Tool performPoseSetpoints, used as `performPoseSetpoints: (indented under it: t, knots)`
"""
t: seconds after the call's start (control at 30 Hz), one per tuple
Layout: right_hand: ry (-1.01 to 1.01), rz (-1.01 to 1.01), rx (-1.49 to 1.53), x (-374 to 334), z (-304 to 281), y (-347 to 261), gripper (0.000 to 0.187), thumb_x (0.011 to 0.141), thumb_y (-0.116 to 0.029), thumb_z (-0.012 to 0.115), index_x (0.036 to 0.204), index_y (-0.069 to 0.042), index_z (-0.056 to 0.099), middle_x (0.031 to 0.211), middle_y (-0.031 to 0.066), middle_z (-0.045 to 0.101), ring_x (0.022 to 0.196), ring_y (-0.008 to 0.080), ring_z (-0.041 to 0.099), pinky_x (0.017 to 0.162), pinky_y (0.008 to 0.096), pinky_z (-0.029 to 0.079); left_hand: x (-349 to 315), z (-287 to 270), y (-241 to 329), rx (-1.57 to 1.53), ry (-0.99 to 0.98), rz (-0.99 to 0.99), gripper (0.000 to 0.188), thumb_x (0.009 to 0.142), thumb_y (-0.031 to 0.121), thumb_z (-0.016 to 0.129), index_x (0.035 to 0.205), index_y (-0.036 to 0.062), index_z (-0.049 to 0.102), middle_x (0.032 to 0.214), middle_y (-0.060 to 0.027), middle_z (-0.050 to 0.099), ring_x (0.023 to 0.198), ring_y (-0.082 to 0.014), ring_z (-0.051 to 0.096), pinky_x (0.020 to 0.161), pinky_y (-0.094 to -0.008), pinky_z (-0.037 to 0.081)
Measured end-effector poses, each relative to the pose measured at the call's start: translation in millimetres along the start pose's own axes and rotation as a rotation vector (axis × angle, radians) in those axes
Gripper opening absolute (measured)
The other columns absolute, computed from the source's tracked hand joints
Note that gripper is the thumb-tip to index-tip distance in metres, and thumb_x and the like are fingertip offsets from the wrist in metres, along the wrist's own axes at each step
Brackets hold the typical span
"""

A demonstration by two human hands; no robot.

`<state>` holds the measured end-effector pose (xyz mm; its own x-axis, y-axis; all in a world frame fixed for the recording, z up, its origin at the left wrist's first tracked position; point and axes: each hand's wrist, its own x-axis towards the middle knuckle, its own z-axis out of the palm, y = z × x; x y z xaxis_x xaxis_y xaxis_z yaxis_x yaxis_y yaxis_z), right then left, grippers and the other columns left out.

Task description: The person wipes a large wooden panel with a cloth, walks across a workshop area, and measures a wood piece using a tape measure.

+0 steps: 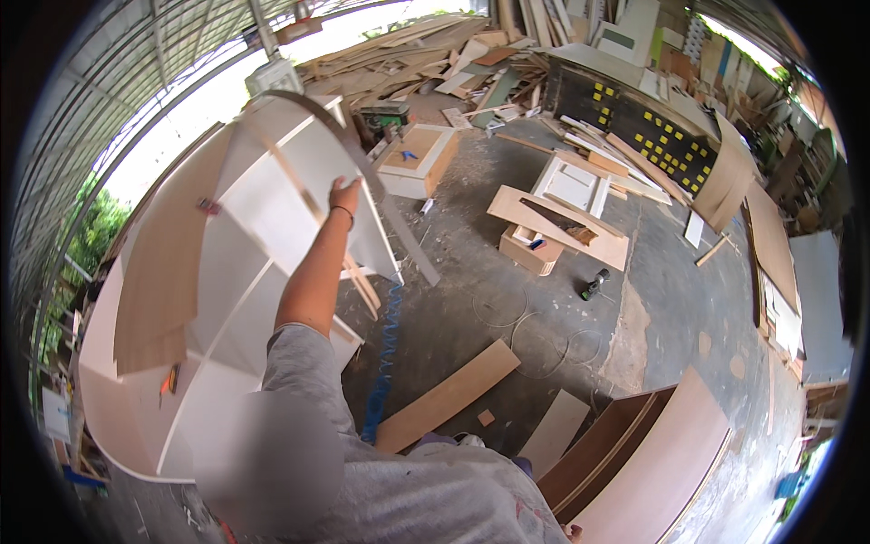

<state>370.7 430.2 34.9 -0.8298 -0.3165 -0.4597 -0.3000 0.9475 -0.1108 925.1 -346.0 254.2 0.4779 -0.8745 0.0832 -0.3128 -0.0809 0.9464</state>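
My left arm reaches out over a large white curved cabinet frame (237, 299) with inner dividers. At its far side my left hand (343, 196), with a dark band on the wrist, is closed at the edge of a white panel (370, 234). Just beyond the fingers, a long grey bent strip (399, 227) arcs along that edge down toward the floor. A thin tan sheet (168, 258) lies across the frame's left part, and a small orange-handled tool (169, 379) is below it. Only a bit of my right hand (573, 533) shows at the lower edge, by a curved wooden piece (666, 453).
A blue coiled hose (385, 354) runs beside the frame. Wooden boards (449, 396) lie on the floor. Farther right are a cordless drill (595, 284), a handsaw (557, 220) on a board, and a wooden box (415, 163). Scrap wood (399, 68) is heaped at the back.
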Motion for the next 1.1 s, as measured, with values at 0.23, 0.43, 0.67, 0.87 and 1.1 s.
performPoseSetpoints:
  t: [0.23, 0.43, 0.67, 0.87, 1.1]
  knots:
    - [-0.201, 0.055, 0.078, 33, 9, 1, 0.039, 0.058, -0.030, 0.073, 0.082, -0.002, 0.060, 0.078, 0.0161, 0.062, 0.073, 0.0303, 0.061, 0.069, 0.0408, 0.050, 88, 54, 15, -0.224, 0.058, -0.183, 0.097, 0.067, 0.039, 0.074, 0.140, 0.0058, 0.018, 0.136, -0.0161, 0.036, 0.120, -0.0285, 0.038, 0.101, -0.0422, 0.030]
    - [0.029, -0.134, 0.037, 110, -59, -131, 0.037, 0.058, -0.028, 0.069, 0.082, -0.001, 0.060, 0.081, 0.0160, 0.063, 0.078, 0.0299, 0.062, 0.072, 0.0384, 0.050, 165, 28, 11, 0.003, 0.426, -0.147, 0.097, 0.058, 0.043, 0.080, 0.128, -0.0061, 0.036, 0.126, -0.0226, 0.046, 0.109, -0.0317, 0.051, 0.092, -0.0398, 0.042]
    - [0.015, -0.528, 0.121, 343, -168, -271, 0.030, 0.062, -0.016, 0.067, 0.088, -0.004, 0.056, 0.082, 0.0123, 0.060, 0.074, 0.0268, 0.058, 0.068, 0.0367, 0.048, 155, 84, 11, 0.078, 0.509, -0.220, 0.070, 0.057, 0.041, 0.081, 0.103, -0.0066, 0.059, 0.107, -0.0199, 0.061, 0.096, -0.0287, 0.059, 0.086, -0.0364, 0.046]
    - [0.037, -0.904, 0.218, 450, -242, -430, 0.032, 0.067, -0.008, 0.064, 0.097, -0.004, 0.053, 0.089, 0.0132, 0.059, 0.074, 0.0246, 0.059, 0.067, 0.0360, 0.048, 127, 87, 43, -0.140, 0.799, 0.067, 0.047, 0.067, 0.026, 0.070, 0.102, -0.0028, 0.059, 0.097, -0.0177, 0.064, 0.087, -0.0325, 0.061, 0.079, -0.0400, 0.047]
    - [-0.193, -1.153, 0.192, 494, -230, -565, 0.029, 0.070, -0.012, 0.064, 0.096, -0.003, 0.055, 0.086, 0.0117, 0.062, 0.078, 0.0227, 0.063, 0.070, 0.0342, 0.050, 32, 85, 160, 0.453, 1.035, -0.118, 0.059, 0.061, 0.043, 0.074, 0.097, 0.0012, 0.054, 0.093, -0.0199, 0.063, 0.089, -0.0357, 0.061, 0.078, -0.0442, 0.049]
